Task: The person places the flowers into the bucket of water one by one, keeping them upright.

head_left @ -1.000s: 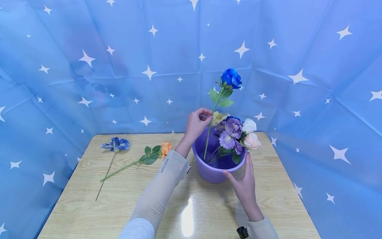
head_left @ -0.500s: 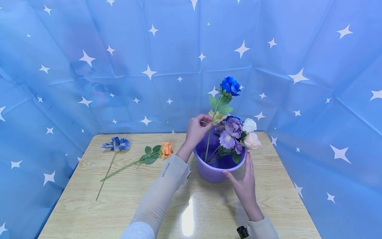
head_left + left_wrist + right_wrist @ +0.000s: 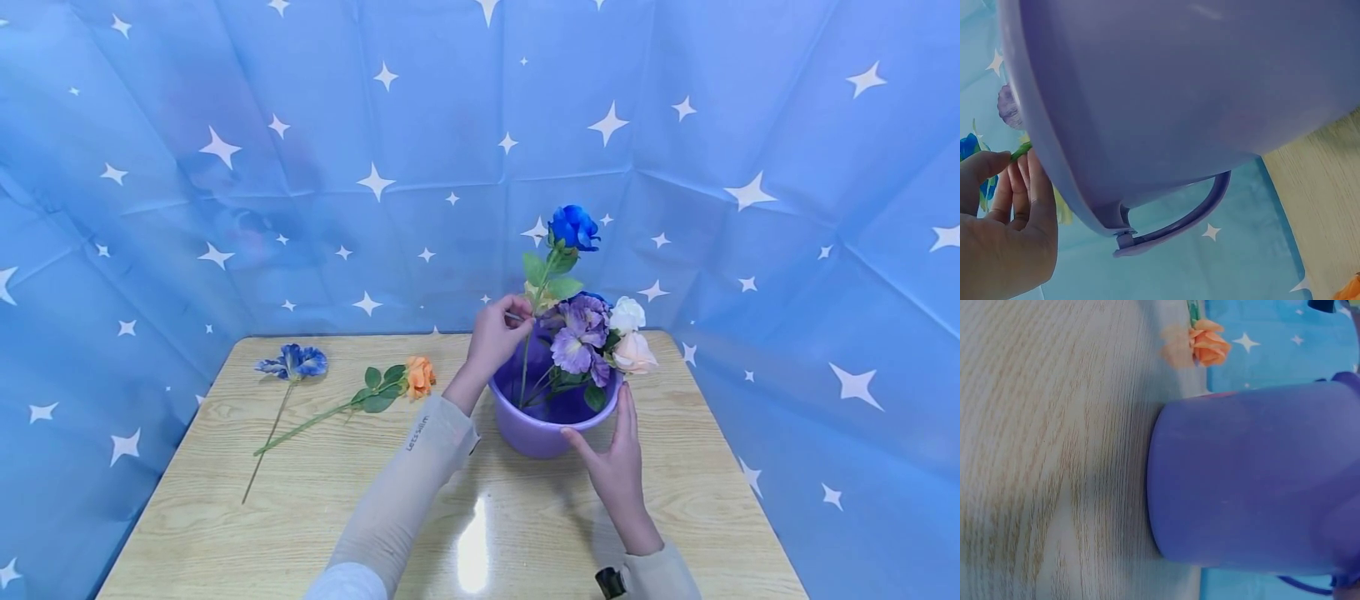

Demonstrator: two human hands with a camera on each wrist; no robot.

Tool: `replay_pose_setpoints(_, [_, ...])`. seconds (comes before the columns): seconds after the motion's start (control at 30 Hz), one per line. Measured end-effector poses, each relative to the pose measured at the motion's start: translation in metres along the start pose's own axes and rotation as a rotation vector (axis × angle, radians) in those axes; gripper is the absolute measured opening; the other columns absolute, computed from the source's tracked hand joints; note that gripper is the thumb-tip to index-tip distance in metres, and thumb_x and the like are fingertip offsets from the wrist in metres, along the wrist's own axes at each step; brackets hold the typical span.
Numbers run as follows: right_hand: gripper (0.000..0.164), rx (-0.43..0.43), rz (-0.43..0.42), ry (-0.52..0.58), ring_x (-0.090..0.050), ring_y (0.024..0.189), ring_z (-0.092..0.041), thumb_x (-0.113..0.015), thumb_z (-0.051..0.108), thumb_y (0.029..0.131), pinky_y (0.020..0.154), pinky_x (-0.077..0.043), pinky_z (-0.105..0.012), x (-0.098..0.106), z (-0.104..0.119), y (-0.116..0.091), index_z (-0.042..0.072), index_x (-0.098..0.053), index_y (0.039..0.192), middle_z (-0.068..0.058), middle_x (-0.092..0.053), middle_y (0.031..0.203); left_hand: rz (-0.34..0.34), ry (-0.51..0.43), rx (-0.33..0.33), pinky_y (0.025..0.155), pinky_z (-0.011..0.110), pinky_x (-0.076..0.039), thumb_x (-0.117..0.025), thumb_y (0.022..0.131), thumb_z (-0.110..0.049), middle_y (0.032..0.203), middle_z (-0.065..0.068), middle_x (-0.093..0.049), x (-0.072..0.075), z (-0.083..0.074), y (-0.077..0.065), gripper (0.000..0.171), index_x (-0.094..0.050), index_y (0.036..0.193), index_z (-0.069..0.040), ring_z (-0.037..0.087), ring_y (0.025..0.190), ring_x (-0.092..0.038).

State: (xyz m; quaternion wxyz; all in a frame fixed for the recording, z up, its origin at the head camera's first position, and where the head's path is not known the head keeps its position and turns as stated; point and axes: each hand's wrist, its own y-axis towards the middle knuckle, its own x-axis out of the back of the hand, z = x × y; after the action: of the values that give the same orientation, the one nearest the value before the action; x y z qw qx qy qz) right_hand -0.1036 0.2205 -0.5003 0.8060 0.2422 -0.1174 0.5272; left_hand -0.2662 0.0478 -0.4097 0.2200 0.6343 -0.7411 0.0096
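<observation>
My left hand [image 3: 495,335] pinches the stem of a blue rose [image 3: 574,228] between thumb and fingertips. The stem slants down into a purple bucket [image 3: 528,435], its lower end against the inside. In the left wrist view, the green stem [image 3: 1021,150] shows at the fingertips beside the rim. My right hand [image 3: 617,475] rests against the bucket's front right, fingers straight and spread, thumb at the rim. Inside the bucket stand a purple iris [image 3: 573,346], a white flower [image 3: 627,315], a pale pink rose [image 3: 633,354], a partly hidden yellowish flower and another blue one.
On the wooden table [image 3: 225,542], left of the bucket, lie an orange rose [image 3: 419,377] and a blue iris [image 3: 292,362], their stems crossing. The bucket's handle [image 3: 1191,219] hangs at its side. A blue star-patterned cloth [image 3: 300,167] surrounds the table.
My left hand has lowered the blue rose deeper into the bucket, and its bloom now sits lower and slightly further left. My right hand and the bucket have stayed put.
</observation>
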Motion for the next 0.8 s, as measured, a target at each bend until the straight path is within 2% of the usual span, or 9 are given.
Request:
replay_pose_setpoints(0.47, [0.110,0.008,0.006,0.009,-0.014,0.155,-0.034,-0.084,0.025,0.080,0.125,-0.017,-0.056,0.0002,0.0007,0.0003,0.011,-0.011,0.161,-0.013,-0.012,0.168,0.127,0.212,0.016,0.072,0.016,-0.055,-0.069,0.089,-0.007,0.094,0.008,-0.072,-0.0025,0.0004,-0.0064,0.008,-0.065,0.097,-0.006,0.017,0.084,-0.069])
replay_pose_setpoints(0.8, [0.110,0.010,0.005,0.006,-0.014,0.155,-0.033,-0.085,0.025,0.080,0.125,-0.017,-0.054,0.0003,0.0001,0.0006,0.012,-0.011,0.161,-0.015,-0.012,0.168,0.172,0.334,0.046,0.075,0.018,-0.054,-0.069,0.088,-0.010,0.094,0.003,-0.071,-0.0030,-0.0006,-0.0099,0.008,-0.065,0.095,-0.011,0.013,0.083,-0.066])
